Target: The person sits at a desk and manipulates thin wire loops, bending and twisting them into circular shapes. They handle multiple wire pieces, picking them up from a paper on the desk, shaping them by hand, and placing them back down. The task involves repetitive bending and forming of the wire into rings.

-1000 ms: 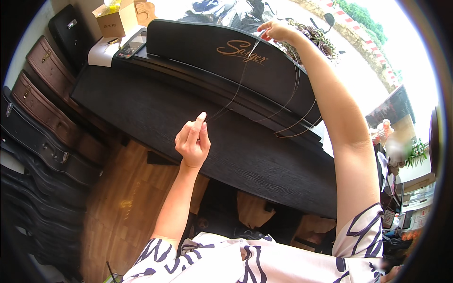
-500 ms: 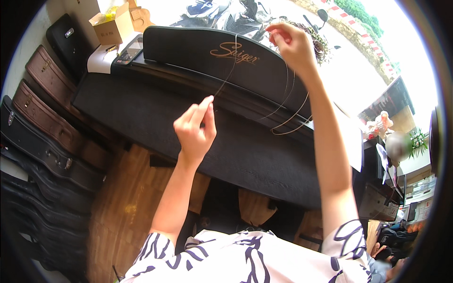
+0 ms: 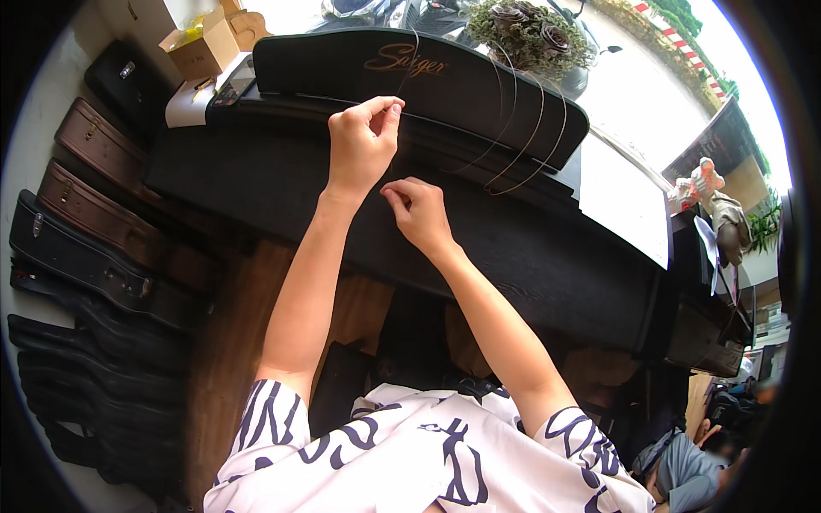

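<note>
My left hand (image 3: 363, 147) is raised over the front of a black digital piano (image 3: 513, 265), thumb and forefinger pinched on a thin string (image 3: 413, 64). From those fingertips the string runs up across the piano's upright back panel (image 3: 333, 68). Lower and to the right, my right hand (image 3: 422, 215) has its thumb and fingertips pressed together, just below the left wrist; whatever is between them is too fine to make out. Several more thin wire-like strings (image 3: 539, 128) hang in loose curves over the panel's right part.
A cardboard box (image 3: 203, 50) and a phone-like dark device (image 3: 235, 83) lie at the far left. Instrument cases (image 3: 81, 239) line the left wall. Dried flowers (image 3: 530, 38) stand behind the panel, white paper (image 3: 624, 197) lies right. A person (image 3: 684, 470) sits at lower right.
My right hand has come down from the upper right to below my left hand. My left hand has moved up along the string. The view has shifted slightly.
</note>
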{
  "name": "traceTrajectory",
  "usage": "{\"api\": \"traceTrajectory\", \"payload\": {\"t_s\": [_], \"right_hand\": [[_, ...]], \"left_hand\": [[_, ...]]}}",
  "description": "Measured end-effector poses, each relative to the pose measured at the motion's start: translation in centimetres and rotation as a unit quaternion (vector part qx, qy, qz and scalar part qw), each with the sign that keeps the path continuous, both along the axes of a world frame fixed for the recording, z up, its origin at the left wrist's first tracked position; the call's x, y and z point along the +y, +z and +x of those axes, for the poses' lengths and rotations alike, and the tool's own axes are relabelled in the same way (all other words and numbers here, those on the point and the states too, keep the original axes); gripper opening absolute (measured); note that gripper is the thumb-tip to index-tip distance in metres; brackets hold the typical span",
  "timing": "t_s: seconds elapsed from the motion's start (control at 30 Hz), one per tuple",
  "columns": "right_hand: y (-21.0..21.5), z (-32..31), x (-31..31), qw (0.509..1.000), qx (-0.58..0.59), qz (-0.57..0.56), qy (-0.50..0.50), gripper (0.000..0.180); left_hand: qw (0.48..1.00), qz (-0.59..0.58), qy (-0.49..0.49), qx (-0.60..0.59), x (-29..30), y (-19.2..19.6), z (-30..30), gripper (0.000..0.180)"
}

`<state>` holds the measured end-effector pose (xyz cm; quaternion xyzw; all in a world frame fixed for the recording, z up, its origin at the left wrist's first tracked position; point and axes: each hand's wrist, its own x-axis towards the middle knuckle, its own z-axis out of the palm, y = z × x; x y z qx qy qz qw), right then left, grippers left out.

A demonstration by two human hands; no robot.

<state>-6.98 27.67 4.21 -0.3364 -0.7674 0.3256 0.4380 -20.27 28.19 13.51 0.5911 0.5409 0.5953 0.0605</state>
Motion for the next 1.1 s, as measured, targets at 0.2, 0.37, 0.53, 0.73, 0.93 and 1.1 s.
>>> {"api": "traceTrajectory", "payload": {"t_s": [0.2,0.37,0.53,0.73,0.93,1.1], "right_hand": [[-1.1,-0.1,2.8,0.995,0.025,0.026,-0.091,0.011],[-1.1,-0.7,2.6,0.985,0.030,0.080,-0.152,0.011],[-1.2,-0.8,2.5,0.983,0.022,0.080,-0.163,0.011],[-1.2,-1.5,3.0,0.978,-0.014,0.125,-0.166,0.011],[-1.5,-2.8,3.0,0.981,-0.036,0.053,-0.183,0.013],[-1.6,-0.5,0.1,0.991,0.012,0.077,-0.112,0.025]], "left_hand": [[0.998,-0.047,-0.034,-0.001,0.3,-1.7,0.0,0.018],[0.996,-0.078,-0.039,0.001,-0.1,-3.1,-0.2,0.022],[0.995,-0.091,-0.038,-0.032,-0.2,-3.3,-0.2,0.021],[0.995,-0.040,-0.056,0.072,0.9,-4.0,0.0,0.011],[0.984,-0.039,-0.017,0.172,0.5,-2.6,0.6,0.009],[0.993,-0.013,0.007,0.113,2.3,-4.8,-0.5,0.009]]}}
